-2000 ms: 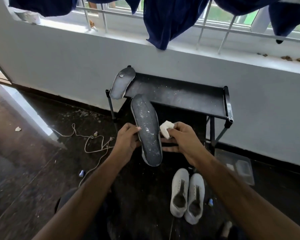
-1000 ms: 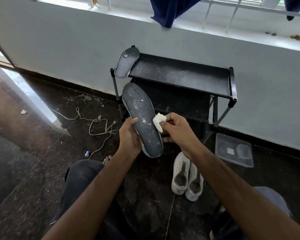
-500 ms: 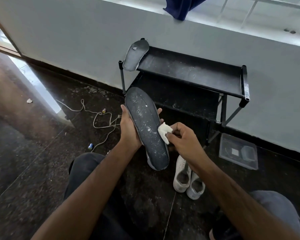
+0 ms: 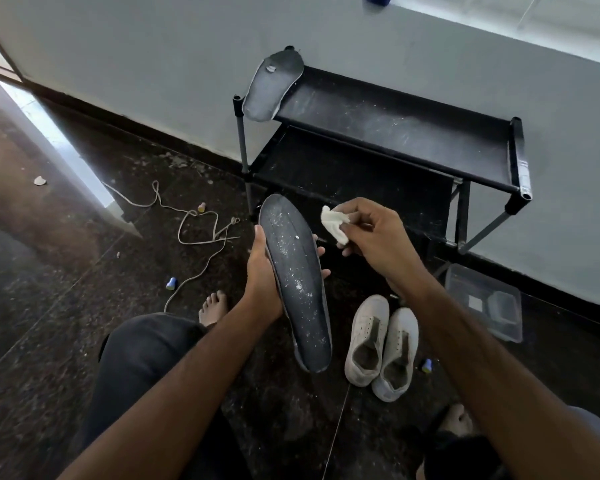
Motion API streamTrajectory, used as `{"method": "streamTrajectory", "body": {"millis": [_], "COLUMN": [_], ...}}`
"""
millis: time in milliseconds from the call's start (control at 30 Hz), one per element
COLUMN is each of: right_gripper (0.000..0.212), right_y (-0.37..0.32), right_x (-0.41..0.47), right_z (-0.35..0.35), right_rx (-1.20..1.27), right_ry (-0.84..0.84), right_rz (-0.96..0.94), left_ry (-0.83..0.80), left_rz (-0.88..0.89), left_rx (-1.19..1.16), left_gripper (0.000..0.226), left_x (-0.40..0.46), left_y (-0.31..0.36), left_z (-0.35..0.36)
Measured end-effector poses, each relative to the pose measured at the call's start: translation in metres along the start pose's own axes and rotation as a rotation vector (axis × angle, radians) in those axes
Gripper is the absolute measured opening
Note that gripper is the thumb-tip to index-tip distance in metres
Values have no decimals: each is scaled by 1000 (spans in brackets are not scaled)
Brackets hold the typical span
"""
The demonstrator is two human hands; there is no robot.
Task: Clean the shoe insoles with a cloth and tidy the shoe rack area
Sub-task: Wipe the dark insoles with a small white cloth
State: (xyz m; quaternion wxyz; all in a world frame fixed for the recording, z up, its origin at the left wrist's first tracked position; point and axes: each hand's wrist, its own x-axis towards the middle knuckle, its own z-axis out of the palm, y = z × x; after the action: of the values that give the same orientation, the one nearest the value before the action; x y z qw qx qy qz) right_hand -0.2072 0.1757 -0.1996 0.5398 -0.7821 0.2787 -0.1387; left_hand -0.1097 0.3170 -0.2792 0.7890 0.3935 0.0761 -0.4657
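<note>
While the left hand (image 4: 262, 271) cradles it from beneath, we record item one: a dark insole (image 4: 297, 277), speckled with white dust, held lengthwise over the floor (image 4: 49, 306) in front of the shoe rack (image 4: 395, 133). The fingers wrap under the insole, with fingertips showing past its right edge and the thumb along its left edge.

Item two: a small white cloth (image 4: 333, 221), crumpled, pinched between thumb and fingers of the right hand (image 4: 378, 240). We note that the cloth sits just beside the insole's upper right edge, apart from it, not touching.

Item three: a second insole (image 4: 274, 86), also dusty, lying at the left end of the rack's top shelf, its heel overhanging the front corner. The rack is black, two-tiered, its shelves flecked with white, set against a pale wall (image 4: 153, 64).

Item four: a pair of white shoes (image 4: 381, 344), side by side on the floor, openings up, near the lower end of the held insole.

Item five: a clear plastic container (image 4: 485, 303) on the floor by the wall, right of the shoes.

Item six: loose laces (image 4: 194, 230) tangled on the floor to the left, with a small blue cap (image 4: 170, 283) near them and another blue piece (image 4: 427, 365) beside the right shoe.

We also list a bare foot (image 4: 213, 308) and a dark-trousered knee (image 4: 146, 351) at lower left.
</note>
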Motion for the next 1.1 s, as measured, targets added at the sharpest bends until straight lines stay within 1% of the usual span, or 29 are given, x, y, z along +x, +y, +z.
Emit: {"method": "streamTrajectory", "body": {"millis": [100, 200, 267, 333, 400, 467, 600, 700, 767, 800, 833, 900, 1000, 1100], "right_gripper": [23, 20, 26, 27, 19, 15, 18, 15, 27, 30, 29, 21, 16, 25], "right_y": [8, 16, 22, 27, 26, 23, 21, 19, 17, 16, 15, 15, 18, 20], "right_x": [17, 24, 27, 31, 34, 36, 44, 46, 45, 45, 45, 45, 45, 43], "right_z": [14, 21, 22, 25, 27, 27, 25, 26, 26, 26, 26, 26, 25, 23], "right_rx": [75, 143, 40, -111, -107, -107, -314, -264, -180, -182, -212, -245, -211, -240], "right_ry": [-53, -140, -195, -152, -110, -111, -104, -134, -168, -179, -183, -170, -160, -223], "right_rz": [-18, 33, 30, -18, -26, -28, -85, -140, -167, -171, -168, -148, -125, -127], "left_ry": [29, 34, 38, 34, 37, 43, 52, 41, 32, 27, 24, 22, 22, 39], "left_rz": [-31, -43, -54, -59, -65, -70, -55, -42, -38, -37, -35, -35, -34, -40], "left_rx": [-5, -6, -20, -16, -1, 1, 3, 7, 11, 8, 6, 0, 9, 5], "left_gripper": [87, 82, 77, 75, 77, 78, 76, 78, 80, 81, 82, 83, 79, 77], "left_x": [7, 12, 13, 15, 15, 16, 16, 16, 16, 16, 15, 15, 14, 11], "left_y": [0, 0, 1, 0, -1, -1, 1, -1, -1, -1, -1, -1, 1, 3], "left_z": [-5, -5, -1, 0, 0, -1, -1, -2, -2, -2, -2, -2, -1, 2]}}
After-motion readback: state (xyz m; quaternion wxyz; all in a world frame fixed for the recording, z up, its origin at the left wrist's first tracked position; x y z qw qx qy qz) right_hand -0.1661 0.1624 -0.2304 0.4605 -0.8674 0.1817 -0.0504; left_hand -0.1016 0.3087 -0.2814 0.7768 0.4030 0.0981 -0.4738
